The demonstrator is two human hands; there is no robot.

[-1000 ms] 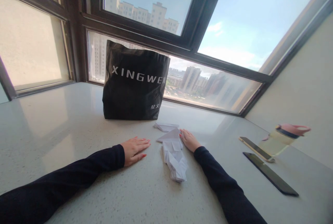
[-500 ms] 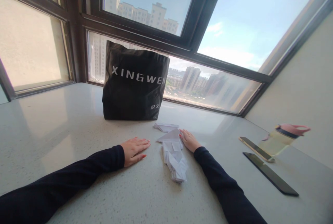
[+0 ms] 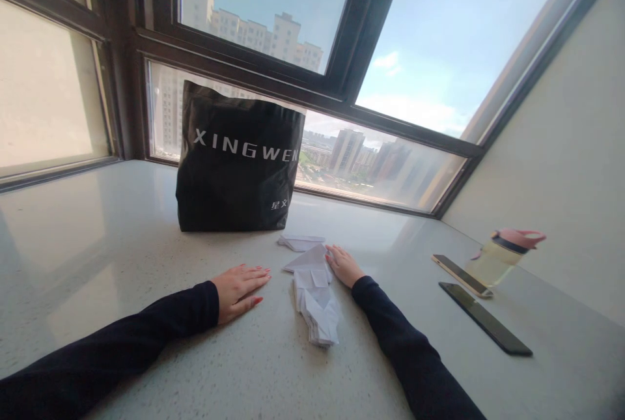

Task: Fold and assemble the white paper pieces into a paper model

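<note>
Vs 0.5 s ago: view tips down and right, so everything slides left in frame; nothing on the bench (image 3: 122, 257) itself moves. Left hand (image 3: 237, 284), centre-left, lies flat, fingers spread, holding nothing. Folded paper stack (image 3: 315, 299) at centre stays put. Right hand (image 3: 344, 265) open, fingertips touching paper's right edge. No grasp yet, I'd judge.

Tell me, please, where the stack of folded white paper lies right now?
In the head view, the stack of folded white paper lies on the pale stone counter between both hands, beside the right hand, in front of the black bag.
</note>
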